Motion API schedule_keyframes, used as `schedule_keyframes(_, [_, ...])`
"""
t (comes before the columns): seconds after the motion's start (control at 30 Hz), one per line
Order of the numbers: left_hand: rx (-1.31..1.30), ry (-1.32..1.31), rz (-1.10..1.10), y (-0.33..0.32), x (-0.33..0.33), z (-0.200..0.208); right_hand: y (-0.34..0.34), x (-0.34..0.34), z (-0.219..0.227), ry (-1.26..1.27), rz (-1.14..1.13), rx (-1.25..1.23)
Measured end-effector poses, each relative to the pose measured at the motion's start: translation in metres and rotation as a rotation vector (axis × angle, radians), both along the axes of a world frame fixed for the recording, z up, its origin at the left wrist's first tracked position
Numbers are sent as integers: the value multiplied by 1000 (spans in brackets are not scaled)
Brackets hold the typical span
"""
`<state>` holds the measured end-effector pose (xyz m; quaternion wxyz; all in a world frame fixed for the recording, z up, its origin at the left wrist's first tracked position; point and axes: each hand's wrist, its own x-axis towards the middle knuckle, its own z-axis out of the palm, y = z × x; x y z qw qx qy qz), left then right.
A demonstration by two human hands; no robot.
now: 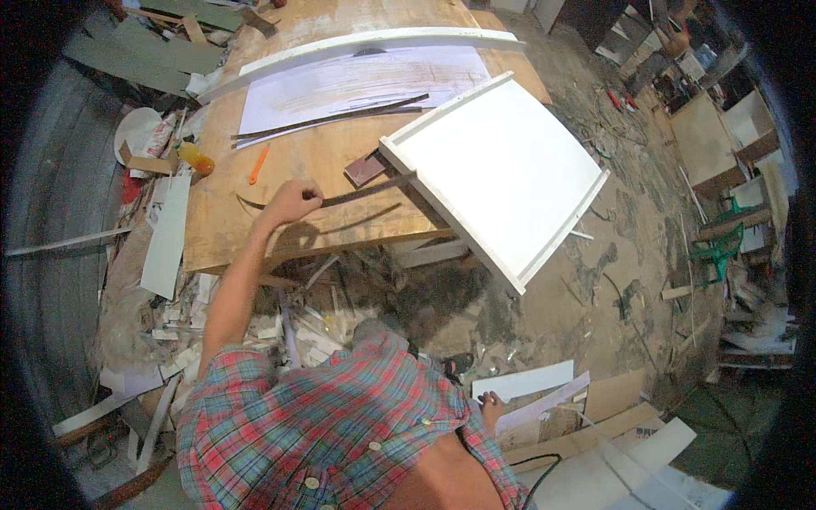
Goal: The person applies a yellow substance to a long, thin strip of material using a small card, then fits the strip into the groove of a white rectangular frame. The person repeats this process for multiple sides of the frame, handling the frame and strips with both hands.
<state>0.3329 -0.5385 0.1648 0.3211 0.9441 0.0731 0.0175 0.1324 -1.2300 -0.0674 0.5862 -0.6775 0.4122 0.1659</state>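
My left hand (293, 202) is closed in a pinch on a thin dark flexible strip (365, 194) above the wooden table. The strip's far end reaches the corner edge of a white panel (518, 161) with raised rails along its sides. That panel lies tilted across the table's right side and overhangs it. Beside the strip, a small reddish-brown block (365, 170) rests on the table, partly against the panel. Low beside my body, my right hand (490, 410) hangs with curled fingers; what they hold, if anything, is too small to make out.
On the wooden table (221, 217) lie an orange cutter-like tool (259, 164), dark strips (331, 119), a white sheet (297, 93) and a long white rail (374, 38). A bottle of amber liquid (196, 158) is at the left edge. Offcuts (314, 344) litter the floor.
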Motion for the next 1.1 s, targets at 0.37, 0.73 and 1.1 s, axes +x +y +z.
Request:
schedule_keyframes(0.37, [-305, -242, -63, -231, 3, 193, 51, 205, 183, -649, 615, 107])
schedule_keyframes(0.73, [160, -254, -563, -601, 5, 103, -45, 221, 311, -669, 188, 474])
schedule_keyframes(1.1, [-228, -266, -859, -773, 20, 35, -251, 156, 290, -865, -170, 75])
